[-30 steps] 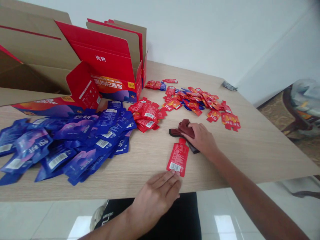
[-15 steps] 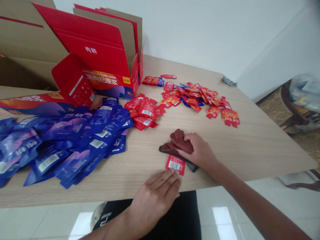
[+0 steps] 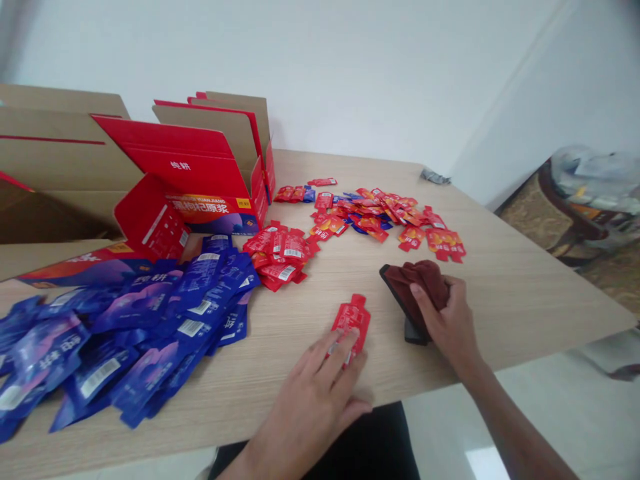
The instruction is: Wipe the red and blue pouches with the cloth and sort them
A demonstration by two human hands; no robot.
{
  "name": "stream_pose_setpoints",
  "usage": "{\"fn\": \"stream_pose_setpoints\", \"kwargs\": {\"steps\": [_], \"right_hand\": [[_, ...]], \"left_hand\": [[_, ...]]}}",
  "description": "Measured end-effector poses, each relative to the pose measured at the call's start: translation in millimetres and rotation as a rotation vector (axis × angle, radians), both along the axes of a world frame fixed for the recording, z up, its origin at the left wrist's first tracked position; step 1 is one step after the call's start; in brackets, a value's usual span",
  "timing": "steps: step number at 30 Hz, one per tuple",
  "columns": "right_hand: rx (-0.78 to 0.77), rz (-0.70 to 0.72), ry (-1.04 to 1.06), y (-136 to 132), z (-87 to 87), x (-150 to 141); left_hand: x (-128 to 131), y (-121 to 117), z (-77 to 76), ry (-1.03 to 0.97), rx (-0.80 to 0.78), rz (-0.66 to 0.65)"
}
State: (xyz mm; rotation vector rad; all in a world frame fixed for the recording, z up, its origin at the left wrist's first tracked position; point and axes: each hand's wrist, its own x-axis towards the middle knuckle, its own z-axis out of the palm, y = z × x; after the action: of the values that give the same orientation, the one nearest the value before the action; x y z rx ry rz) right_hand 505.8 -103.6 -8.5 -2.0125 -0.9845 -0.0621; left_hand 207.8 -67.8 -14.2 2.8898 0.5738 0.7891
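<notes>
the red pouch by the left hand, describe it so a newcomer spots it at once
On the wood-grain table, look right of the heap of blue pouches, near the front edge. There a flat red pouch lies, its near end partly covered by the left hand. It alone lies under a hand; the other red pouches sit farther back.

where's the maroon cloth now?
In the head view, the maroon cloth is right of centre, gripped in the right hand, just right of the single red pouch under the left hand's fingers.
</notes>
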Motion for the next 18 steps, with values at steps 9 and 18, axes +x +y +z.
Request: {"fn": "stream_pose_setpoints", "kwargs": {"steps": [9,18], "right_hand": [[0.025,-0.037,0.169,-22,-13.2,-7],[0.092,-0.079,0.271,-22,-16.0,3]], "left_hand": [[-16,-23,-21.2,0.202,0.102,0.062],[-35,-15,11.8,-0.154,-0.144,-0.049]]}}
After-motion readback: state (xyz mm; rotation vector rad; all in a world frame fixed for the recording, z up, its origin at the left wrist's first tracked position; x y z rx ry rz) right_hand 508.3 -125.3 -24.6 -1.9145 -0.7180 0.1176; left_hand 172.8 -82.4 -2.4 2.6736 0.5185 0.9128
